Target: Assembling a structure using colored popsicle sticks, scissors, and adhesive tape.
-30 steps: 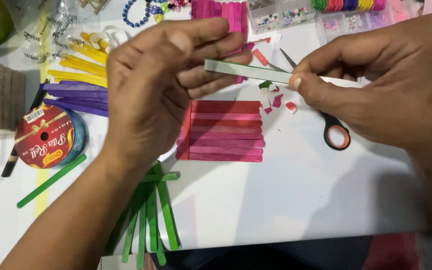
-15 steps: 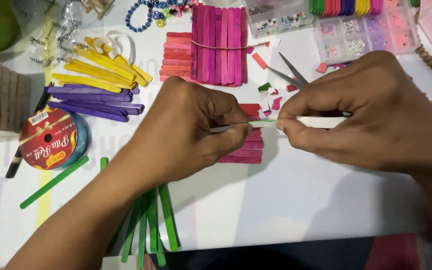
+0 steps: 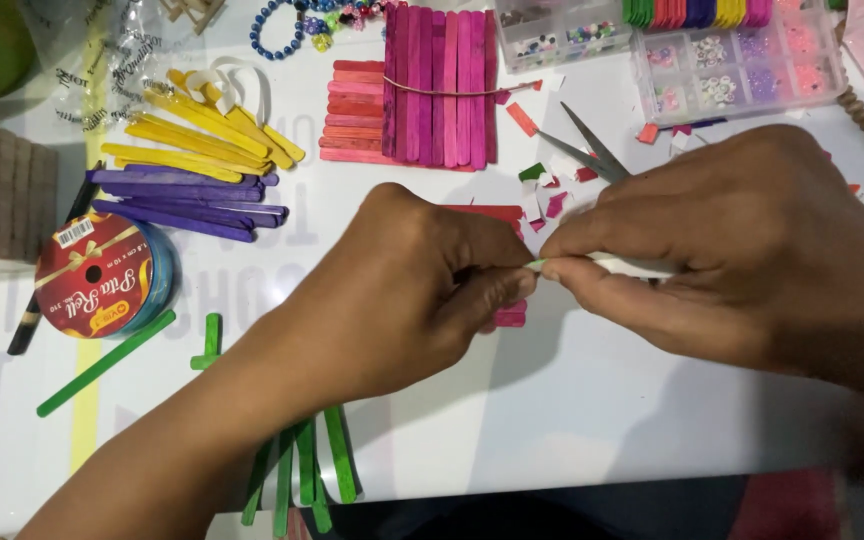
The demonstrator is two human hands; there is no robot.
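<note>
My left hand and my right hand meet over the middle of the white table. Both pinch one thin pale stick with a green end, held level between them. Only a short piece of it shows between the fingers. Under my left hand lies a mat of red and pink craft sticks, mostly hidden. Scissors lie open just behind my right hand, their handles covered by it.
Piles of craft sticks lie around: yellow, purple, green at the near edge, pink at the back. A ribbon roll sits at left. Clear bead boxes stand at the back right. Paper scraps lie near the scissors.
Both hands came down from above the table and drew together. The stick, long and clearly seen a second ago, is now almost covered by the fingers.
</note>
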